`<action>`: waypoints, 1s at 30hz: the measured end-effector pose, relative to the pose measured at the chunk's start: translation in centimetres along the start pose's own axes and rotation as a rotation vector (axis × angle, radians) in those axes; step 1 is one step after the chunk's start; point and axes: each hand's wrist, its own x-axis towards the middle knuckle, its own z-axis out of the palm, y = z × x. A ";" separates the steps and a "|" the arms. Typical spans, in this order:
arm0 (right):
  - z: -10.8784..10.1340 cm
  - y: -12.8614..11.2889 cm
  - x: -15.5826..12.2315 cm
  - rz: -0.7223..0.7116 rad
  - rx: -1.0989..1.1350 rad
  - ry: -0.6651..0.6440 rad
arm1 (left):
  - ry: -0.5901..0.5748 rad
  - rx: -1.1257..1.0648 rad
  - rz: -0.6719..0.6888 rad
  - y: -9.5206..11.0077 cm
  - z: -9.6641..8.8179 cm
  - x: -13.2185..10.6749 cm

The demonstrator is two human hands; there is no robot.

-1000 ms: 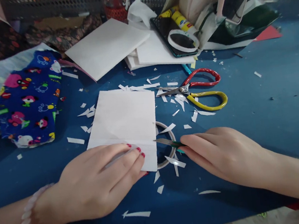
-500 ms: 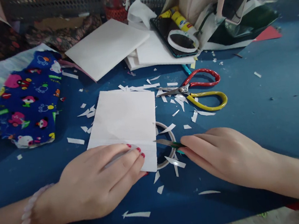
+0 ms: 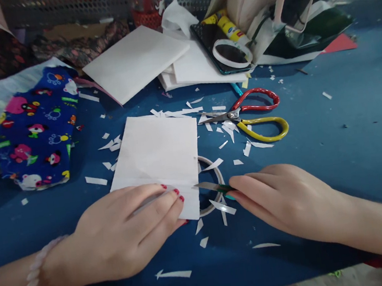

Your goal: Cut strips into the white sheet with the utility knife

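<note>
My left hand [image 3: 128, 232] lies flat on the near end of a folded white paper [image 3: 159, 151], pressing it to the blue table [image 3: 333, 144]. My right hand [image 3: 284, 198] grips a small green-handled knife [image 3: 213, 187], its blade tip touching the paper's right edge near the fold line. A tape ring [image 3: 215, 184] lies under the blade, half hidden by the paper. Several white paper scraps are scattered around both hands.
Red-and-yellow-handled scissors [image 3: 250, 117] lie beyond my right hand. Further back are stacked white sheets [image 3: 139, 59], a phone with a tape ring [image 3: 232, 52] on it, a glue stick [image 3: 230, 26] and bags. Patterned blue cloth [image 3: 36, 129] lies at the left.
The knife blade has shifted very slightly left, toward the paper's edge. Both hands otherwise stay in place.
</note>
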 end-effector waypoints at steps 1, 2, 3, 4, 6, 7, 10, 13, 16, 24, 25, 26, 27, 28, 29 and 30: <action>0.0 0.1 0.0 0.005 -0.009 0.007 | -0.003 0.004 -0.003 0.0 0.0 0.0; 0.0 0.2 -0.1 0.009 -0.017 0.010 | -0.001 0.007 -0.005 0.0 0.0 0.0; 0.1 0.3 -0.1 0.012 -0.023 0.007 | 0.004 0.010 -0.006 0.0 0.0 0.1; 0.1 0.4 -0.1 0.013 -0.029 0.000 | 0.008 0.013 -0.007 0.0 0.0 0.1; 0.1 0.4 -0.1 0.013 -0.039 -0.011 | 0.013 0.012 -0.005 0.0 0.0 0.2; 0.2 0.4 -0.1 0.013 -0.043 -0.012 | 0.012 0.008 -0.004 0.0 0.0 0.2; 0.1 0.4 -0.1 0.015 -0.048 -0.005 | 0.010 -0.004 -0.002 0.0 0.1 0.2; 0.0 0.4 -0.1 0.010 -0.050 -0.010 | 0.009 -0.004 -0.007 0.0 0.0 0.2; 0.1 0.4 -0.2 -0.004 -0.046 -0.017 | 0.006 -0.004 0.001 -0.1 0.0 0.2; 0.2 0.2 -0.3 0.000 -0.028 -0.030 | 0.020 0.013 -0.012 -0.1 0.1 0.2; 0.2 0.2 -0.3 0.000 -0.028 -0.032 | 0.014 0.013 -0.011 -0.1 0.1 0.2; 0.2 0.2 -0.3 -0.001 -0.028 -0.031 | 0.011 0.011 -0.009 -0.1 0.1 0.2; 0.2 0.2 -0.2 0.000 -0.029 -0.030 | 0.007 0.007 -0.010 -0.1 0.1 0.1; 0.2 0.1 -0.2 -0.001 -0.031 -0.025 | 0.005 0.001 -0.008 -0.1 0.1 0.1; 0.2 0.1 -0.2 -0.002 -0.031 -0.022 | -0.001 -0.006 -0.007 -0.1 0.1 0.0; 0.2 0.1 -0.2 -0.004 -0.030 -0.020 | -0.002 -0.012 -0.009 0.0 0.1 -0.1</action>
